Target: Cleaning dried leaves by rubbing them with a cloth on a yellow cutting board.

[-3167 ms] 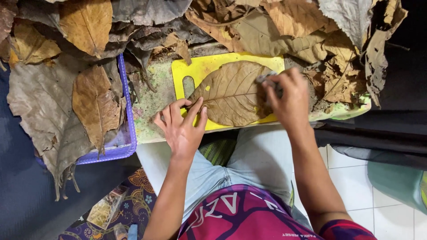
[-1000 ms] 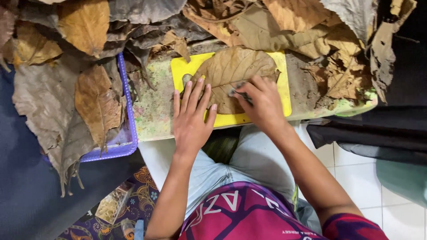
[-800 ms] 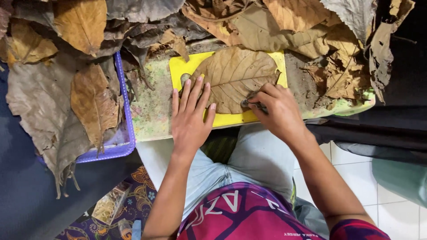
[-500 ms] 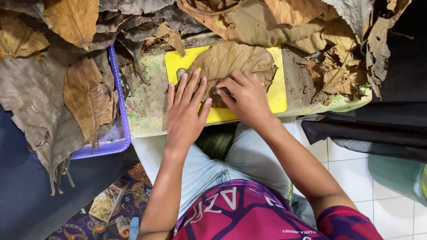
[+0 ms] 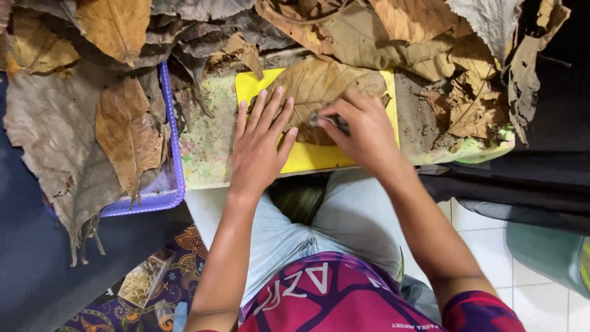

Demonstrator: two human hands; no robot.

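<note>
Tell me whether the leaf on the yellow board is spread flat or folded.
Spread flat. The brown leaf lies open on the yellow board, veins showing, with the left hand pressing it down and the right hand on it.

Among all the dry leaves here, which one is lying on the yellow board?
The broad tan-brown leaf under both hands: the left hand presses it flat, the right hand holds a small tool on it. The other leaves lie piled around, off the yellow board.

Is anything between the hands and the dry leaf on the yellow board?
Nothing visible. The left hand lies flat on the brown leaf over the yellow board; the right hand presses a small dark tool onto it.
</note>
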